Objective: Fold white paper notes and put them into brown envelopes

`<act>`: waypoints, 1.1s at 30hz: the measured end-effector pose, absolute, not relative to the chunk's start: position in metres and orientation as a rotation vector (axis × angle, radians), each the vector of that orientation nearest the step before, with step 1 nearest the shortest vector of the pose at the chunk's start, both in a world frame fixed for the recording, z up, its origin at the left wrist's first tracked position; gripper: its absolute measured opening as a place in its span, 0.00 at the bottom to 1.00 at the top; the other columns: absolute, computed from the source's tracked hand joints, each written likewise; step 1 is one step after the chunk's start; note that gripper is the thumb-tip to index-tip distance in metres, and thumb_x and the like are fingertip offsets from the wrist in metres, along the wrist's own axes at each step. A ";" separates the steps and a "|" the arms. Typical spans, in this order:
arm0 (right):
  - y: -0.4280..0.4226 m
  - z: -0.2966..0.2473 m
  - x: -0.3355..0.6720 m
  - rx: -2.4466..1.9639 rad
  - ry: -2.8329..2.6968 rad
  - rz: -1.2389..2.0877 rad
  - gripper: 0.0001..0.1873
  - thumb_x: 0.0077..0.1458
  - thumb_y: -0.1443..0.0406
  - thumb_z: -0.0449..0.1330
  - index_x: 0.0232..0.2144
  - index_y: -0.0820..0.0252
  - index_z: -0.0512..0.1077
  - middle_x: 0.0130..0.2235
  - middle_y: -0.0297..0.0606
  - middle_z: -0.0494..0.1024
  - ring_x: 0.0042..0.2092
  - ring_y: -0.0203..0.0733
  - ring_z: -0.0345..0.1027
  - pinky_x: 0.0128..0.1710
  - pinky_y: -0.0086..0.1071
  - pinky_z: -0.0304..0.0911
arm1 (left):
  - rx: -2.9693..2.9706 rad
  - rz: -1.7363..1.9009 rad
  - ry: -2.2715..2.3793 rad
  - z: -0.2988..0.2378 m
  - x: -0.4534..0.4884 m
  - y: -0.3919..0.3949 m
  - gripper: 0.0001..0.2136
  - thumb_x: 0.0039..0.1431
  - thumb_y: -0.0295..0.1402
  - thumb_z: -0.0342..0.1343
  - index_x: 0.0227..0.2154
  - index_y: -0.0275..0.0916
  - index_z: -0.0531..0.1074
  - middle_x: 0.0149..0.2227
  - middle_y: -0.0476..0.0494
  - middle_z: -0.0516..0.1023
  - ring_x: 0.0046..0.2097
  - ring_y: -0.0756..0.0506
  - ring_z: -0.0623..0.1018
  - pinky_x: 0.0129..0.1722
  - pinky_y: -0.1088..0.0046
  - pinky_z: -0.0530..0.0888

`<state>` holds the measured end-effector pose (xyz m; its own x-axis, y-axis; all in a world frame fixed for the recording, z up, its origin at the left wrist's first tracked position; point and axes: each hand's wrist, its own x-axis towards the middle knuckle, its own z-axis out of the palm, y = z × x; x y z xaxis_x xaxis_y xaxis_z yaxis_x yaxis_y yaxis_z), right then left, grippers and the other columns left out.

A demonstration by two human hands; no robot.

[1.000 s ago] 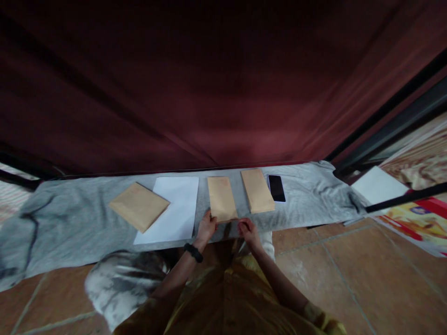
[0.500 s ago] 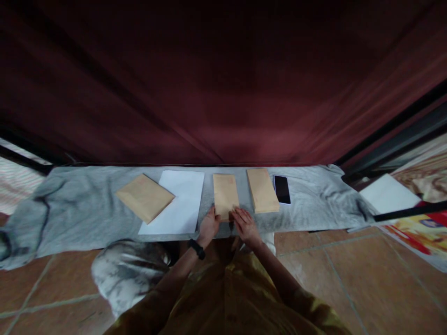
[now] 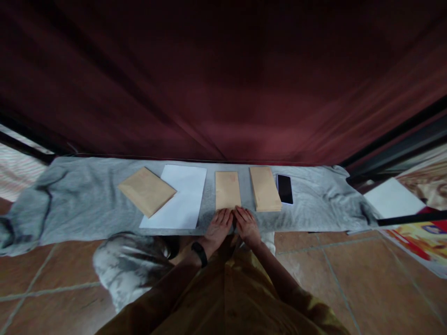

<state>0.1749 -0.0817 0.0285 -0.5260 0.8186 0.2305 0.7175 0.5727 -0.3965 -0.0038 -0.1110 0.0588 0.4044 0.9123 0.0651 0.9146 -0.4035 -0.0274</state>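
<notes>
A brown paper envelope [image 3: 227, 190] lies lengthwise in front of me on the grey cloth, with a small reddish print at its far end. Both hands rest on its near end and cover that edge. My left hand [image 3: 219, 226] lies palm down with its fingers flat on the paper. Beside it, my right hand [image 3: 247, 226] also has its fingers laid flat, their tips almost meeting the left ones. A stack of brown envelopes [image 3: 265, 190] sits to the right. On the left, another brown envelope [image 3: 146, 191] overlaps white paper sheets [image 3: 185, 195].
A phone [image 3: 285, 190] lies right of the envelope stack. The grey cloth [image 3: 87, 200] covers a narrow bench, backed by a dark red curtain [image 3: 223, 121]. At far right are a white sheet [image 3: 394, 197] and a dark metal bar [image 3: 412, 218].
My left hand has moved from the envelope's left edge onto its near end, beside the right hand, and turned palm down. The right hand stays nearly in place. The view has shifted slightly.
</notes>
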 end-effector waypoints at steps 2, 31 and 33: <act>-0.082 0.029 0.176 -1.227 -2.407 0.387 0.26 0.65 0.68 0.49 0.64 0.60 0.65 0.66 0.43 0.66 0.67 0.45 0.58 0.68 0.46 0.53 | -2.606 -0.060 -1.669 0.051 -0.003 -0.114 0.24 0.62 0.19 0.43 0.59 0.33 0.67 0.62 0.33 0.70 0.64 0.40 0.69 0.63 0.57 0.66; 0.007 0.036 0.124 -1.063 -2.569 0.425 0.22 0.69 0.65 0.50 0.62 0.60 0.66 0.67 0.45 0.63 0.68 0.47 0.54 0.68 0.48 0.51 | -2.636 -0.065 -1.621 0.030 0.000 -0.121 0.23 0.61 0.20 0.44 0.59 0.30 0.67 0.63 0.22 0.67 0.66 0.34 0.66 0.63 0.45 0.66; 0.011 0.036 0.120 -1.088 -2.570 0.410 0.22 0.68 0.65 0.51 0.62 0.59 0.67 0.68 0.44 0.62 0.68 0.47 0.53 0.68 0.48 0.51 | -2.634 -0.076 -1.607 0.027 -0.002 -0.120 0.24 0.61 0.20 0.44 0.60 0.30 0.67 0.63 0.22 0.67 0.67 0.34 0.66 0.63 0.44 0.66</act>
<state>0.1200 0.0111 0.0363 -0.6593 0.7305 0.1779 0.6390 0.6691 -0.3795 -0.0015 -0.1203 0.0271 0.4567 0.8868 0.0707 0.8895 -0.4564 -0.0214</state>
